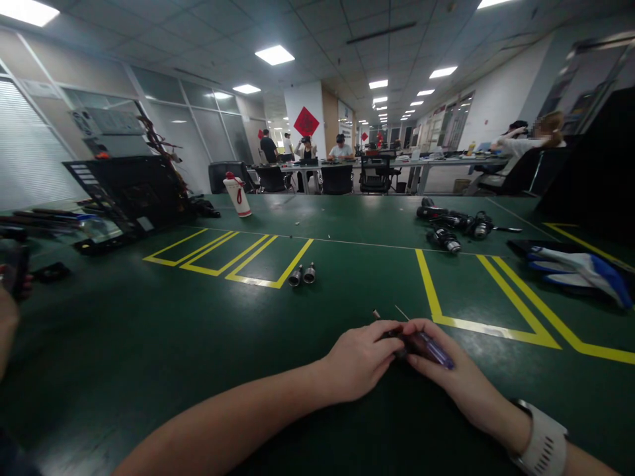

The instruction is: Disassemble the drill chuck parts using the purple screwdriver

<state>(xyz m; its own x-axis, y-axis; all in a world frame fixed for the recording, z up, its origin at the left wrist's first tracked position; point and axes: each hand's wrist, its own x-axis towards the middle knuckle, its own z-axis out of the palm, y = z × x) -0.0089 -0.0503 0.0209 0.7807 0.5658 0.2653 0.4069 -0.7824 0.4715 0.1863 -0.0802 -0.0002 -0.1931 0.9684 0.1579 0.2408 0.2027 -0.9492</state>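
Over the dark green table (208, 357), my two hands meet near the middle front. My right hand (454, 373) is closed around a screwdriver (436, 350) with a see-through purple handle; its thin shaft shows beyond the fingers. My left hand (354, 363) is closed with its fingertips against the right hand's fingers. A small metal-tipped piece (376, 314) pokes out past the left fingers; the rest of it is hidden. Farther off, two short metal sockets (309, 274) lie side by side, apart from both hands.
Black power tools (449, 221) lie at the back right, near blue-and-white gloves (585, 271). Yellow tape (489, 327) marks the tabletop. A white cup (238, 196) and a black panel (136, 192) stand at the back left. Another person's hand (6, 297) holds something dark at the left edge.
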